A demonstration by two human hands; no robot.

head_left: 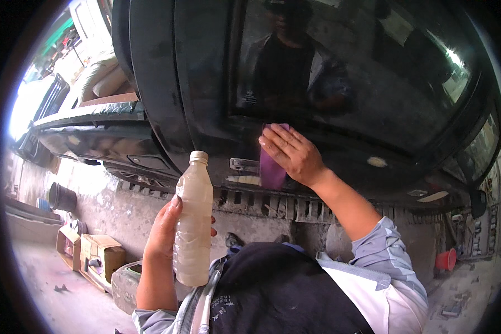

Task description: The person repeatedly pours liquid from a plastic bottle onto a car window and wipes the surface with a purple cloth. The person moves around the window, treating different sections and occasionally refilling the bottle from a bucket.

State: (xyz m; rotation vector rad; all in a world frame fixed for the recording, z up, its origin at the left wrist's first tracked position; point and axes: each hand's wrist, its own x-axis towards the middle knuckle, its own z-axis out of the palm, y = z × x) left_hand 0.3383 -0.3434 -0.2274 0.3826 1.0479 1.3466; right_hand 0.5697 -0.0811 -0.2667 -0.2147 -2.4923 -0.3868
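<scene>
My left hand (164, 227) is wrapped round a clear ribbed plastic bottle (193, 222) of cloudy liquid. The bottle stands nearly upright with its white cap on. My right hand (296, 153) presses a purple sheet of sandpaper (272, 172) against the dark car door (203, 111), just below the window. Its fingers lie close together over the sheet's upper part, while the lower part hangs free. Left of the sheet is the door handle recess (244, 164). Under it a pale bare patch (243, 180) shows on the paint, partly covered by the sheet.
More pale patches, such as one below the window (377, 161), mark the car body. A slatted grating (295, 211) runs along the car's lower edge. At left are a dark bucket (62, 197), cardboard boxes (102, 253) and a grey container (127, 284). A red bucket (445, 259) stands at right.
</scene>
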